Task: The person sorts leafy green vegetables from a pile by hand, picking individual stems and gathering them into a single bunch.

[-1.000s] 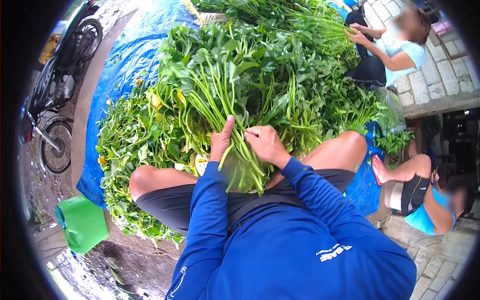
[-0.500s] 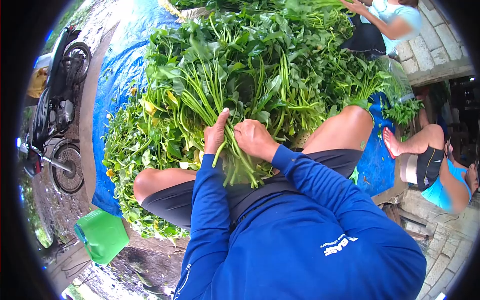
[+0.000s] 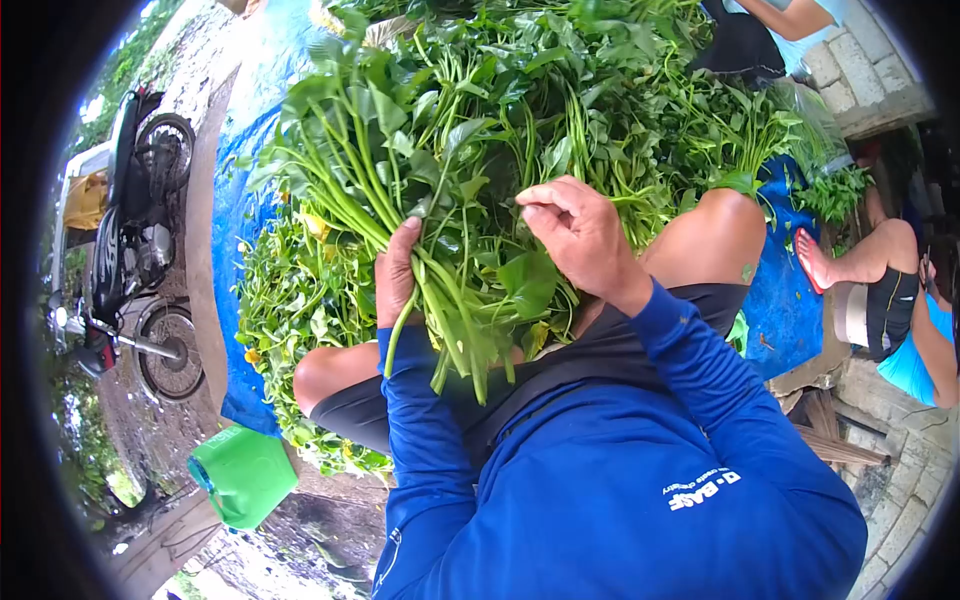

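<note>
My left hand (image 3: 397, 275) is wrapped round a bunch of leafy green stems (image 3: 365, 200), with the leaves pointing up and away from me. The cut stem ends hang down over my lap. To the right of the bunch, my right hand (image 3: 590, 240) is raised, its thumb and forefinger brought close together in a pinch and the other fingers curled. Whether anything small sits between those fingertips I cannot make out. Behind both hands spreads a large heap of the same greens (image 3: 620, 110), with a few yellow leaves at its left side.
A blue tarp (image 3: 785, 310) lies under the heap. A motorcycle (image 3: 150, 240) stands at left, above a green plastic container (image 3: 245, 475). One person's arm (image 3: 790, 18) shows at top right; another person's leg (image 3: 865, 260) is at right.
My right hand has come off the stems and moved right and slightly up. My left hand has shifted left with the bunch, which now leans further left.
</note>
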{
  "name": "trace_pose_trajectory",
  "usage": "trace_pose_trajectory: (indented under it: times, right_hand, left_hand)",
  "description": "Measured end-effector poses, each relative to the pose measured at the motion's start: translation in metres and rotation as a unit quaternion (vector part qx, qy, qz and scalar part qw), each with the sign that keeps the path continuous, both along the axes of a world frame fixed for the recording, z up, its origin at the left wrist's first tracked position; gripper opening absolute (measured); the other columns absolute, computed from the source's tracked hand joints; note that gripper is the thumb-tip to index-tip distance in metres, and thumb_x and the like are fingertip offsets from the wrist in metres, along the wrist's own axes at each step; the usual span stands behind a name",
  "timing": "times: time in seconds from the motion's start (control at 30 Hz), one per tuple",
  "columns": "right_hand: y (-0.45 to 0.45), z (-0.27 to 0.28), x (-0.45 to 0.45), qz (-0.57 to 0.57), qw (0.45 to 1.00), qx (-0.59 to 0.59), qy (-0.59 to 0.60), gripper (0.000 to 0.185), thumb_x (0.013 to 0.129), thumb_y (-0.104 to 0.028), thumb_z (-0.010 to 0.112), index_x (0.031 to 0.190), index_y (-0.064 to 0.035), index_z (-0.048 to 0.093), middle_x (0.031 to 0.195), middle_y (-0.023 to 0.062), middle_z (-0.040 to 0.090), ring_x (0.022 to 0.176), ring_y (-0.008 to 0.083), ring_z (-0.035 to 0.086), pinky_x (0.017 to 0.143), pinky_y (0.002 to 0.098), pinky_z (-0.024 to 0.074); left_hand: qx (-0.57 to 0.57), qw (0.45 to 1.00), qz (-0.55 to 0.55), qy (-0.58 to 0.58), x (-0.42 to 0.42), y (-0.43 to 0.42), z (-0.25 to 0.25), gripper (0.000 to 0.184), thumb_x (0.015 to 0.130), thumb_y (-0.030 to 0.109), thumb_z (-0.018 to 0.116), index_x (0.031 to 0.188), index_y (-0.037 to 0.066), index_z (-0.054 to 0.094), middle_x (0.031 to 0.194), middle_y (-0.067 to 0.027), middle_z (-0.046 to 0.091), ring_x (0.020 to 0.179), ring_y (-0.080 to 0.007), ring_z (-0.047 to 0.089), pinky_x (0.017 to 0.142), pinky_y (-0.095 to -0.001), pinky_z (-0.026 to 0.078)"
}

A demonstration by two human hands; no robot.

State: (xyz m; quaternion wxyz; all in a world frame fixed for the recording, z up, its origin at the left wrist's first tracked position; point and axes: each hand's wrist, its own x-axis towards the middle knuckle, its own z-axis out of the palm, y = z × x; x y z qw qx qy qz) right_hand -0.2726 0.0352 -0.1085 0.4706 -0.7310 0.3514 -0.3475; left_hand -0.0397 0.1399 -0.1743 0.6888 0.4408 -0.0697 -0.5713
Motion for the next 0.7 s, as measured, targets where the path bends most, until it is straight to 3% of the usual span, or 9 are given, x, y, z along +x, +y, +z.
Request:
trace_pose_trajectory:
  times: [0.1,0.13,0.23,0.33,0.43,0.47,0.63,0.7]
  right_hand:
    - [-0.004,0.006,0.013,0.178,0.972,-0.149,-0.046,0.017,0.091,-0.006,0.073,0.107,-0.0032,0.077,0.094,0.0140,0.070,0.085,0.0313,0.069,0.077,0.0420,0.0567]
    - [0.006,0.004,0.020,0.192,0.965,-0.177,-0.020,0.017,0.088,-0.006,0.074,0.104,-0.0059,0.078,0.098,0.0138,0.068,0.092,0.0349,0.067,0.081,0.0445,0.0560]
    - [0.014,-0.003,0.023,0.213,0.939,-0.260,0.068,0.015,0.087,-0.013,0.079,0.101,-0.0073,0.076,0.102,0.0119,0.062,0.097,0.0317,0.060,0.088,0.0435,0.0521]
    - [0.011,0.005,0.014,0.228,0.928,-0.275,0.109,0.011,0.088,-0.015,0.078,0.095,-0.0079,0.073,0.100,0.0104,0.061,0.096,0.0310,0.060,0.085,0.0442,0.0512]
    - [0.020,0.002,0.007,0.214,0.918,-0.285,0.176,0.010,0.089,-0.015,0.076,0.088,-0.0076,0.069,0.099,0.0095,0.062,0.096,0.0315,0.061,0.082,0.0446,0.0507]
    - [0.022,0.000,0.006,0.218,0.911,-0.286,0.201,0.011,0.091,-0.017,0.074,0.086,-0.0081,0.068,0.095,0.0093,0.063,0.094,0.0322,0.061,0.082,0.0455,0.0506]
    - [0.026,0.012,0.003,0.228,0.909,-0.255,0.238,0.013,0.089,-0.020,0.066,0.086,-0.0097,0.072,0.094,0.0091,0.068,0.096,0.0306,0.064,0.082,0.0470,0.0510]
    - [0.025,0.016,0.000,0.229,0.905,-0.258,0.251,0.012,0.088,-0.020,0.065,0.085,-0.0104,0.071,0.093,0.0086,0.068,0.095,0.0305,0.064,0.081,0.0480,0.0497]
  left_hand:
    - [-0.028,0.999,-0.015,0.028,-0.004,-0.005,0.018,0.048,0.104,0.030,0.067,0.138,-0.004,0.062,0.125,-0.0214,0.075,0.108,-0.0318,0.076,0.098,-0.0466,0.063]
    - [-0.033,0.999,-0.015,0.028,-0.004,-0.007,0.016,0.049,0.105,0.030,0.067,0.140,-0.004,0.060,0.126,-0.0221,0.074,0.110,-0.0327,0.075,0.100,-0.0477,0.062]
    - [-0.048,0.999,-0.006,-0.009,-0.006,-0.010,0.015,0.048,0.106,0.028,0.065,0.141,-0.005,0.059,0.128,-0.0225,0.073,0.112,-0.0340,0.075,0.103,-0.0486,0.061]
    - [-0.012,0.998,0.054,-0.015,-0.013,-0.012,0.016,0.047,0.100,0.029,0.072,0.131,-0.005,0.065,0.115,-0.0171,0.077,0.092,-0.0250,0.078,0.082,-0.0389,0.066]
    - [0.013,0.996,0.075,-0.037,-0.015,-0.012,0.020,0.043,0.100,0.029,0.072,0.126,-0.005,0.069,0.109,-0.0158,0.078,0.089,-0.0243,0.078,0.081,-0.0386,0.066]
    - [0.019,0.996,0.085,-0.035,-0.012,-0.012,0.014,0.038,0.099,0.026,0.074,0.119,-0.005,0.072,0.102,-0.0140,0.078,0.083,-0.0225,0.077,0.075,-0.0366,0.066]
    - [0.067,0.980,0.147,-0.118,-0.009,-0.011,-0.005,0.029,0.096,0.023,0.080,0.106,-0.004,0.075,0.095,-0.0099,0.077,0.074,-0.0167,0.073,0.066,-0.0336,0.062]
    - [0.075,0.973,0.162,-0.146,-0.010,-0.012,-0.013,0.026,0.098,0.023,0.077,0.107,-0.001,0.073,0.089,-0.0098,0.077,0.070,-0.0188,0.074,0.062,-0.0319,0.061]
